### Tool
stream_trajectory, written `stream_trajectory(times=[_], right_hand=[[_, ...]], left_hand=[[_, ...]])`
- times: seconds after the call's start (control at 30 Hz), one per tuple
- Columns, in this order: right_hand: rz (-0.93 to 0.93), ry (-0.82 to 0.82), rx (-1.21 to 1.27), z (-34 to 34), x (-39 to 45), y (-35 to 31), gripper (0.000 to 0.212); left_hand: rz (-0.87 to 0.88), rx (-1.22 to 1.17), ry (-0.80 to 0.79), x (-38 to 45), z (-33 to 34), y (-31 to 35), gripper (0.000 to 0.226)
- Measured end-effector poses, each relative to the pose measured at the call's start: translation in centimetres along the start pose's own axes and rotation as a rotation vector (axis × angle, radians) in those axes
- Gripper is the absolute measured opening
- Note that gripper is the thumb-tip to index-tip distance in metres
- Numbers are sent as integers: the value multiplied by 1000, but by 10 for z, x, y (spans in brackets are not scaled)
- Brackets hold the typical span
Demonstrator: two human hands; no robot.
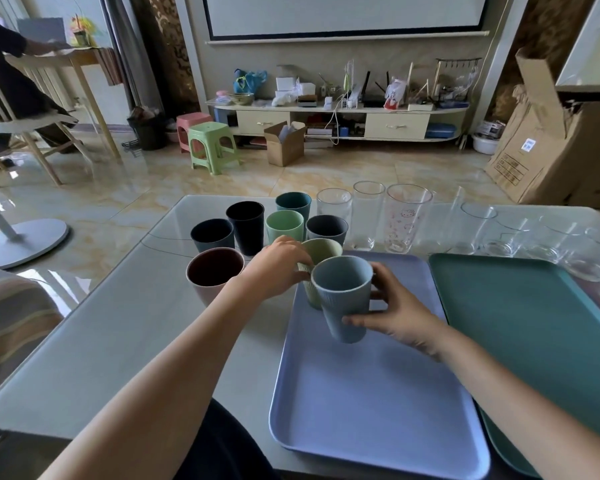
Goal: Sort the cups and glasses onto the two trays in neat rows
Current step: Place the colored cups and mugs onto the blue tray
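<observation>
Early stage of sorting. Glass-topped grey worktop (125, 327) carries two rectangular plastic trays side by side: lavender tray (371, 393), bare except at its far-left corner, and teal tray (520, 327), bare. Behind them wait seven coloured plastic cups (248, 226) and a row of clear drinking glasses (407, 216) (none yet placed). Right hand (400, 315) grips a ribbed blue-grey cup (345, 297) above the lavender tray; left hand (278, 265) closes on a pale green cup (321, 251) at that corner.
</observation>
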State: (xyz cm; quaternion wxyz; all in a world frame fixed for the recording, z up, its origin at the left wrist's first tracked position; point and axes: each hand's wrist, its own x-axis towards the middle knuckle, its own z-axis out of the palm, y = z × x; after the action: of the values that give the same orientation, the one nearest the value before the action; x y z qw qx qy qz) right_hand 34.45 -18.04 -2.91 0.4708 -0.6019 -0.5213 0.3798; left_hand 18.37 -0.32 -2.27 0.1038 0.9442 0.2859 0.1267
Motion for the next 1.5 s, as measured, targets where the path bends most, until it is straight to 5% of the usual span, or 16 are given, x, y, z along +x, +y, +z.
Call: stream_trajectory(times=[0.3, 0.57, 0.73, 0.87, 1.1, 1.3, 1.5], right_hand=[[80, -122, 48, 26, 0, 18, 73], [60, -38, 90, 39, 5, 27, 72], [141, -155, 16, 31, 8, 28, 80], [234, -68, 79, 19, 7, 22, 46], [35, 397, -213, 4, 26, -6, 20], [-227, 229, -567, 34, 91, -59, 13], [-150, -8, -1142, 57, 171, -69, 35]], left_hand=[[50, -39, 18, 3, -5, 14, 21], [-38, -142, -1, -3, -16, 17, 17], [-88, -166, 41, -4, -24, 21, 41], [-167, -166, 97, -13, -29, 15, 52], [-383, -163, 365, -35, -52, -5, 38], [-532, -222, 448, -29, -56, -27, 34], [-514, -104, 386, -5, -43, -37, 33]])
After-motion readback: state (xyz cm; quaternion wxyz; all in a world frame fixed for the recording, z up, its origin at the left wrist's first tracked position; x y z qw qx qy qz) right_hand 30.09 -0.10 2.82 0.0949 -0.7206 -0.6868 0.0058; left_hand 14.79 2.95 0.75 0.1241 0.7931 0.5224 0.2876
